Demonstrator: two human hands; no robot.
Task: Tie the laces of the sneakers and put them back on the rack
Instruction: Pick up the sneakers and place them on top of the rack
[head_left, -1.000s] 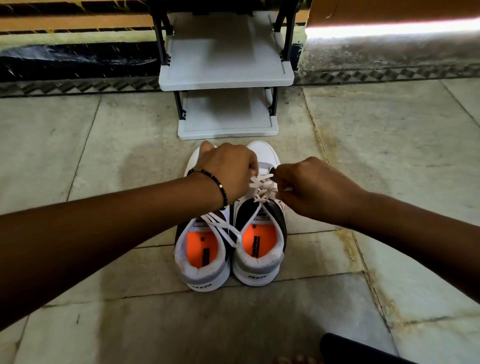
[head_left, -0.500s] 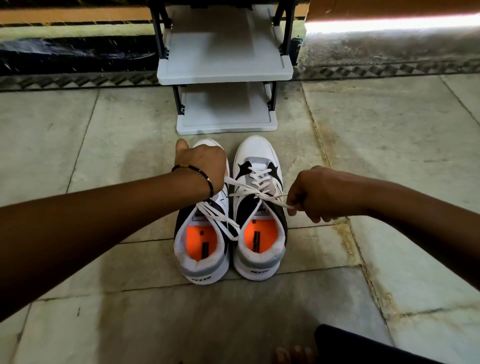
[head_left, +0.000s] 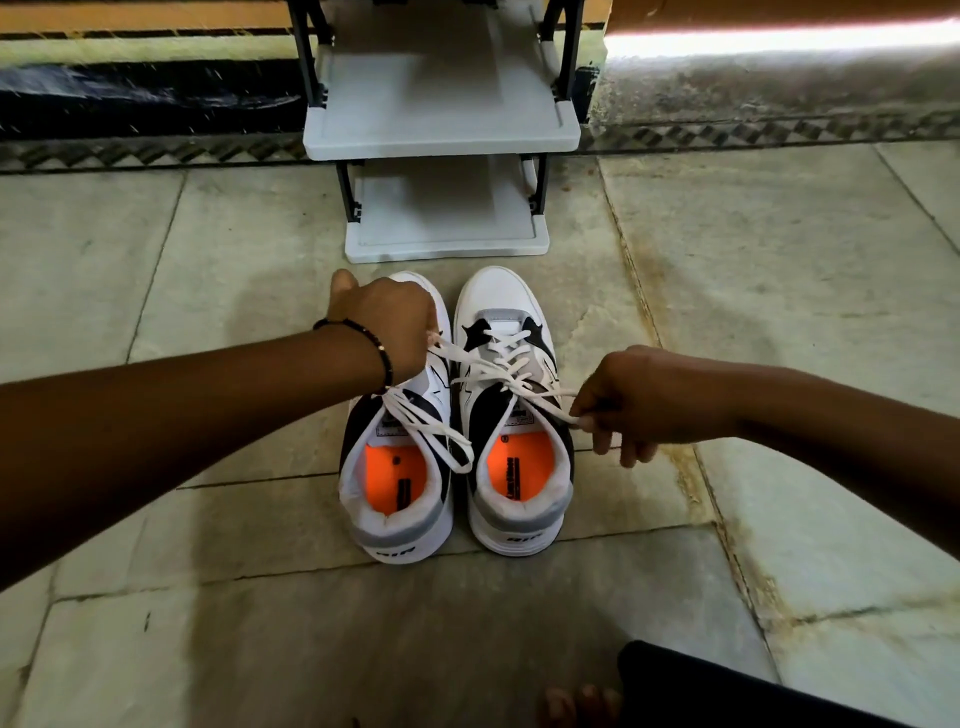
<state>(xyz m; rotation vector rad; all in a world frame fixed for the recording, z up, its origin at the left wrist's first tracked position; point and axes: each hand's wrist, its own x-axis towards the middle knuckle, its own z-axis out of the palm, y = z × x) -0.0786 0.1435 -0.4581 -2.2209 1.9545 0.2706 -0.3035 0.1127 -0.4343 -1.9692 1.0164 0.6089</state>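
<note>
Two white, black and grey sneakers with orange insoles stand side by side on the floor, heels toward me: the left sneaker and the right sneaker. The right sneaker's white lace is stretched out to both sides. My left hand, over the left sneaker's toe, pinches one lace end. My right hand, right of the shoe, pinches the other end. The left sneaker's lace lies loose across its tongue. The grey shoe rack stands just beyond the toes.
Worn stone floor tiles surround the shoes. A wall base with a dark patterned strip runs behind the rack. My toes and dark clothing show at the bottom edge.
My hands have moved apart from the middle of the right sneaker, drawing its lace ends out to the left and right. The lace is now taut.
</note>
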